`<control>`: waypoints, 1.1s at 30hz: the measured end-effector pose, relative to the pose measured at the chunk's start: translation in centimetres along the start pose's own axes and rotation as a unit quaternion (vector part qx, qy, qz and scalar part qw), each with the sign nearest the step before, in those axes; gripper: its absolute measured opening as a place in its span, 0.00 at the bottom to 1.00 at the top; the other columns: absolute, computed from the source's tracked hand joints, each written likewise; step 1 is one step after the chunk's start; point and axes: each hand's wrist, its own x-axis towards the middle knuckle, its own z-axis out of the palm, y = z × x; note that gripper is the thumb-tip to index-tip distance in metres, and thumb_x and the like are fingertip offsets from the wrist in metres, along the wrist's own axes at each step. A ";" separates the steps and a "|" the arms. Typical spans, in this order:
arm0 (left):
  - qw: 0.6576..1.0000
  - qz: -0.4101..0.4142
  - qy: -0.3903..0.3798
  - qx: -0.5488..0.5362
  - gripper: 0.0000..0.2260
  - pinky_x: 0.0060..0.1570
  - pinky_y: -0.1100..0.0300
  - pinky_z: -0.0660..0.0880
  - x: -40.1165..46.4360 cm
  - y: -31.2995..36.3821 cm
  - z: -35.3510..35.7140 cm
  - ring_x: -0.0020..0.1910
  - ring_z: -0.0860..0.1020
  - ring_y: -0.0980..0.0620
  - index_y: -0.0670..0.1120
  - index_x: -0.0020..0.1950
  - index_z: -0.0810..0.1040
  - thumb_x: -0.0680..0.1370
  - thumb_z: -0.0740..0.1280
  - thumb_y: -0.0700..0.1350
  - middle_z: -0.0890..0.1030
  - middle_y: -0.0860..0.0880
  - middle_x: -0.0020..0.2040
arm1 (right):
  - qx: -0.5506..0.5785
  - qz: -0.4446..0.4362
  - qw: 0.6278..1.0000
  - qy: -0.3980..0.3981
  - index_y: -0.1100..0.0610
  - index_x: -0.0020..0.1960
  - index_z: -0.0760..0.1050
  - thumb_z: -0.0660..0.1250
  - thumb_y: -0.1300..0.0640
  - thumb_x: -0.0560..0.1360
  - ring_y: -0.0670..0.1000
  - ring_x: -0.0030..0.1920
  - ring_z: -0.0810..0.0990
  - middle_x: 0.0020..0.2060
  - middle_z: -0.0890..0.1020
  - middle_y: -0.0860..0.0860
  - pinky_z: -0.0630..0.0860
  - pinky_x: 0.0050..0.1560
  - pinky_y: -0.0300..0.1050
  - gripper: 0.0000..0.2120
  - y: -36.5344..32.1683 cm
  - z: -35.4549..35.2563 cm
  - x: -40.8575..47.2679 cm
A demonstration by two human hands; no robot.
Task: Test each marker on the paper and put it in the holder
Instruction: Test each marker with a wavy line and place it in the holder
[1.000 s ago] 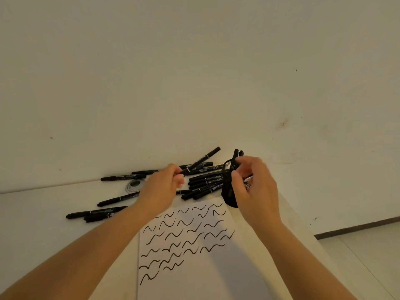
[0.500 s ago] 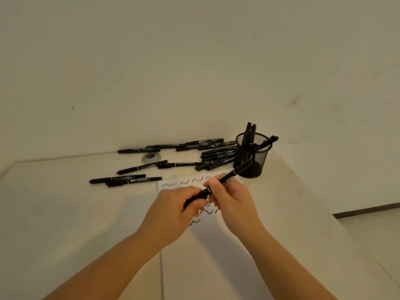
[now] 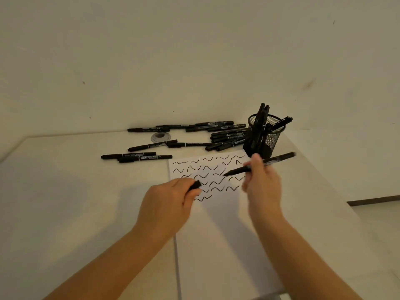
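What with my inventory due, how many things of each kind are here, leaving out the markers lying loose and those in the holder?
Uncapped marker, in right hand: 1
Marker cap, in left hand: 1
Mesh pen holder: 1
Sheet of paper: 1
Round disc: 1
Total: 5

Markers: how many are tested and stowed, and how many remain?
Done: a few stand in the holder; squiggles fill the paper. In hand: right hand holds an uncapped marker, left hand its cap. Left: about fifteen loose markers.
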 end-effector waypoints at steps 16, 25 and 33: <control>0.975 -0.106 -0.141 -0.137 0.10 0.39 0.57 0.73 0.9 -3.9 3.2 0.39 0.76 0.54 0.49 0.47 0.75 0.78 0.58 0.53 0.79 0.52 0.39 | -0.130 -0.087 0.970 -0.183 0.57 0.37 0.75 0.63 0.65 0.73 0.43 0.27 0.76 0.25 0.81 0.51 0.70 0.30 0.30 0.08 2.9 -3.4 1.9; 0.964 -0.119 -0.154 -0.179 0.11 0.45 0.48 0.76 0.6 -4.1 3.0 0.44 0.79 0.51 0.49 0.47 0.75 0.78 0.58 0.54 0.83 0.48 0.47 | -0.195 -0.135 0.943 -0.234 0.50 0.36 0.76 0.66 0.59 0.73 0.50 0.34 0.80 0.30 0.82 0.48 0.76 0.40 0.44 0.08 3.3 -3.2 1.5; 0.970 -0.101 -0.110 -0.192 0.04 0.31 0.68 0.69 0.5 -3.6 2.5 0.31 0.75 0.59 0.60 0.42 0.71 0.77 0.61 0.52 0.80 0.56 0.35 | -0.199 -0.187 0.958 -0.092 0.49 0.36 0.73 0.64 0.60 0.72 0.47 0.32 0.75 0.30 0.78 0.46 0.71 0.34 0.39 0.09 3.1 -4.0 2.1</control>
